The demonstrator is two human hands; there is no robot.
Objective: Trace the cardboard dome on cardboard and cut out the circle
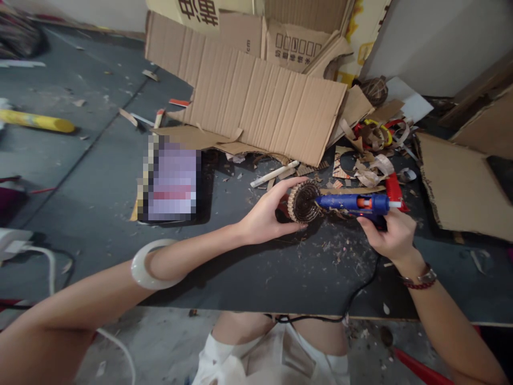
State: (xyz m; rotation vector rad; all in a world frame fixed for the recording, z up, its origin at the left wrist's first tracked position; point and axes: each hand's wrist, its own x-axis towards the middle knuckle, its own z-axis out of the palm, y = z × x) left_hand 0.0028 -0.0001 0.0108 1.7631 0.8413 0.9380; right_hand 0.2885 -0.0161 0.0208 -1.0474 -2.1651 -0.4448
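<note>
1. Left hand (266,211): partly closed, thumb along the upper edge and fingers curled round the lower edge, gripping a coiled corrugated cardboard disc (303,201). A white bangle (154,264) encircles the forearm.
2. Coiled corrugated cardboard disc: held just above the tabletop, between the two hands, its spiral face tilted up toward the camera. Its tightly wound layers show dark at the centre.
3. Right hand (390,235): closed round the grip of a blue hot glue gun (352,203), which the fingers largely hide. A wristwatch on a dark beaded band (419,279) circles the wrist.
4. Blue hot glue gun: lying roughly level, its front end against the right side of the disc. A white glue stick (395,204) projects from the rear. A black power cord (371,272) falls from beneath the gun across the tabletop and over its front edge.
5. Dark tabletop (256,283): strewn with cardboard crumbs and shavings. A white rod (274,174) lies beyond the left hand, and curled cardboard strips (371,171) lie beyond the gun.
6. Background: a large corrugated cardboard sheet (260,101) overlaps the far edge of the tabletop, with a second cardboard piece (460,182) at the right. A pixelated, unreadable object (172,179) lies to the left of the hands.
</note>
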